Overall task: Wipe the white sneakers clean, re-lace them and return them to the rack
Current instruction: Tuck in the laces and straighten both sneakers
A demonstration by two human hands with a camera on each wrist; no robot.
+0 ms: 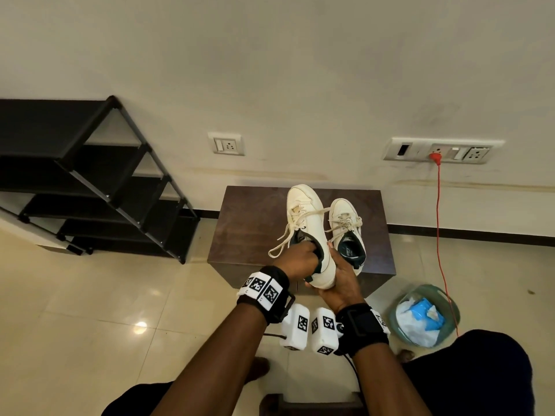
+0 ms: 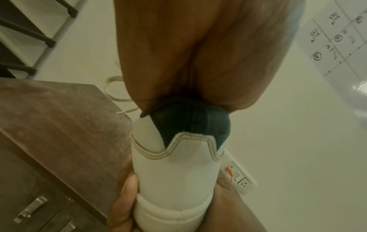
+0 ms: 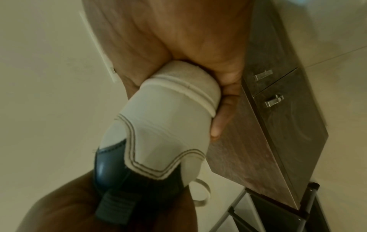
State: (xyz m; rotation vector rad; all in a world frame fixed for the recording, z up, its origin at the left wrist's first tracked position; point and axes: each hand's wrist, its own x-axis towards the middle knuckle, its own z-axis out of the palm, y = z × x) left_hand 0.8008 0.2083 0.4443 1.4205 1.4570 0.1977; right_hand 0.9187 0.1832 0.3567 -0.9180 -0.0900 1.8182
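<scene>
Above the tabletop (image 1: 249,232), the left hand (image 1: 300,259) hooks inside the raised sneaker (image 1: 306,217) while the right hand (image 1: 339,280) cups its heel (laces trailing); best steady it before lacing.

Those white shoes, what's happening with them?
A person is holding one white sneaker up over a small brown cabinet. Their left hand is tucked into the shoe's opening, and their right hand cups the heel and sole from below. Its lace hangs loose. The other sneaker sits on the cabinet with its laces in. The black shoe rack stands to the left, with no shoes visible on it.
</scene>
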